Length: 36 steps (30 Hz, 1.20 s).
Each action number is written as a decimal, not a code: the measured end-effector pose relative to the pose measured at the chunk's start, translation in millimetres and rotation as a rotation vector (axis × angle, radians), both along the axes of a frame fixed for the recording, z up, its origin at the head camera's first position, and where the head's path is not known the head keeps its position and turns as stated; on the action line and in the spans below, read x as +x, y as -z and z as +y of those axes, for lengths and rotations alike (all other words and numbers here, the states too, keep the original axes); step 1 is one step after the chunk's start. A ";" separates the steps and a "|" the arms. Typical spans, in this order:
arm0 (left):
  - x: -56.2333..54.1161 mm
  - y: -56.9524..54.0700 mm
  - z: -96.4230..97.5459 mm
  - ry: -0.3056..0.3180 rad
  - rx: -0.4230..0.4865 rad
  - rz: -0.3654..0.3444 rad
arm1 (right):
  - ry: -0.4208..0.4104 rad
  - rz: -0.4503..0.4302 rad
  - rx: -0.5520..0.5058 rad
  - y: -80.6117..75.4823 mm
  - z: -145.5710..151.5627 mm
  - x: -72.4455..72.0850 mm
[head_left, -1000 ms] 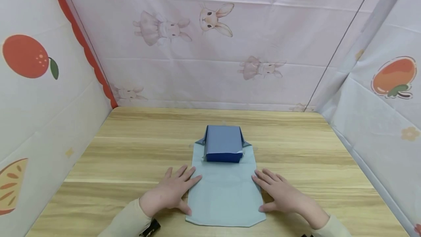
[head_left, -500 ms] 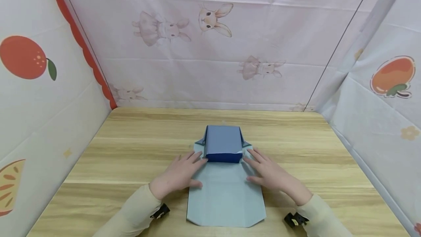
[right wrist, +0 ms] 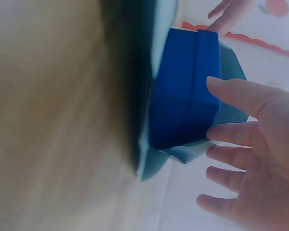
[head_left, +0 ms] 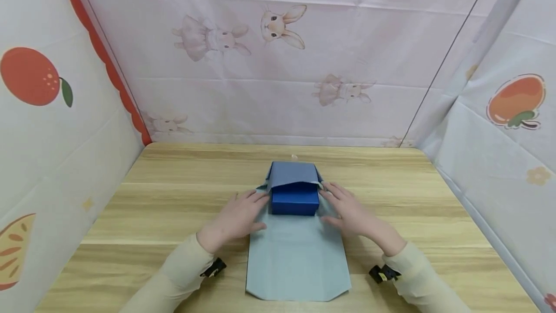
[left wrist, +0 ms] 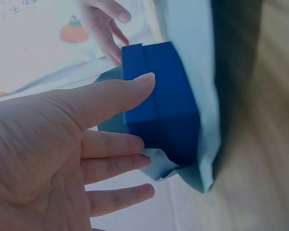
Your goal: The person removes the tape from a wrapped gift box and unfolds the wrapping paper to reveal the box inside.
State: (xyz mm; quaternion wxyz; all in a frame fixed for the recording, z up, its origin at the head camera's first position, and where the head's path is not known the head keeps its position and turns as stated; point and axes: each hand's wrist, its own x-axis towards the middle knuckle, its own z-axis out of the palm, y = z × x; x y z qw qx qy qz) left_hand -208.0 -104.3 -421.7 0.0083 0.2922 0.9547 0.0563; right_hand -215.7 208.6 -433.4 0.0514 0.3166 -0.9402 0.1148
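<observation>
A dark blue box (head_left: pixel 295 201) sits on a sheet of light blue wrapping paper (head_left: pixel 298 264) in the head view. The paper's far end is folded over the box as a grey-blue flap (head_left: pixel 294 173), its near edge raised above the box's front part. My left hand (head_left: pixel 234 219) is at the box's left side, fingertips by the flap's left corner. In the left wrist view its thumb and fingers are extended, with no clear pinch on the paper. My right hand (head_left: pixel 349 211) mirrors it on the right, fingers stretched toward the flap's other corner.
All of this lies on a wood-grain table (head_left: pixel 173 197). Printed cloth walls stand around it, with rabbits on the back wall (head_left: pixel 243 62) and fruit on the sides. A small clear piece (head_left: pixel 294 157) lies behind the box.
Both hands have moved forward along the paper from its near part to the box. The flap's near edge has lifted and shifted back, baring the top front of the blue box.
</observation>
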 end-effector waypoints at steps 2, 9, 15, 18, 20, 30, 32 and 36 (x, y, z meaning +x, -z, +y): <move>-5.4 -5.4 0.9 -0.013 0.008 0.012 | 0.002 0.022 -0.004 -5.1 -1.5 -6.4; -36.6 -23.1 9.3 -0.091 0.012 0.059 | 0.028 0.072 0.013 -21.3 -8.6 -40.2; -78.5 -24.5 16.9 -0.146 0.055 0.067 | 0.106 0.106 0.039 -29.7 -13.9 -77.4; -98.8 -18.4 18.1 -0.186 0.090 0.083 | 0.145 0.115 0.054 -30.5 -18.4 -94.9; -110.1 -14.0 18.6 -0.214 0.113 0.089 | 0.175 0.129 0.074 -29.6 -20.6 -105.7; -144.8 9.9 12.4 -0.330 0.121 0.015 | 0.334 0.047 0.201 -19.8 -18.8 -144.3; -148.2 14.6 9.5 -0.345 0.091 -0.002 | 0.338 0.016 0.227 -14.0 -16.6 -150.0; -153.5 23.5 4.1 -0.335 0.001 -0.056 | 0.313 -0.085 0.258 0.6 -12.6 -159.9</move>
